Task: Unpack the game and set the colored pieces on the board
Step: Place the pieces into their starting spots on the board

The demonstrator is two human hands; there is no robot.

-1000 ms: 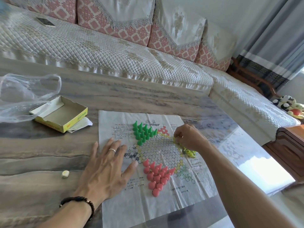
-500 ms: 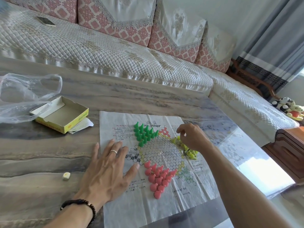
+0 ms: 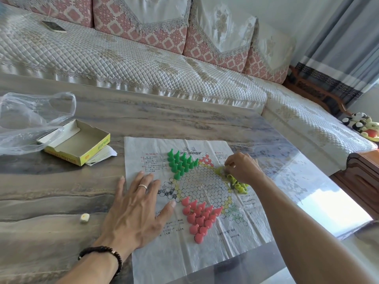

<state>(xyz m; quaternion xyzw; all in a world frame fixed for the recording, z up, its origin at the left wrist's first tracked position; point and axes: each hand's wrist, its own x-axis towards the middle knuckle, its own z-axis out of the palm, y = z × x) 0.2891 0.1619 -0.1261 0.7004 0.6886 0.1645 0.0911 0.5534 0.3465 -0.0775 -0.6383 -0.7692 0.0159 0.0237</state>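
A thin paper game board [image 3: 205, 255] printed with a hexagon star lies flat on the table. Green pieces [image 3: 180, 162] stand grouped on its far-left point. Pink pieces [image 3: 200, 216] fill the near point. Yellow pieces [image 3: 239, 184] cluster at the right point, partly hidden under my right hand [image 3: 241, 167], whose curled fingers pinch at a yellow piece at the cluster's far end. My left hand [image 3: 135, 208] lies flat with spread fingers on the board's left edge, pressing the paper down.
An open yellow game box [image 3: 78, 144] sits left of the board over a folded paper slip, with a clear plastic bag [image 3: 30, 119] draped beside it. A small white die [image 3: 84, 217] rests near my left hand. A quilted sofa runs behind the table [image 3: 184, 119].
My right hand has shifted slightly along the yellow cluster toward its far end. My left hand stays pressed on the board.
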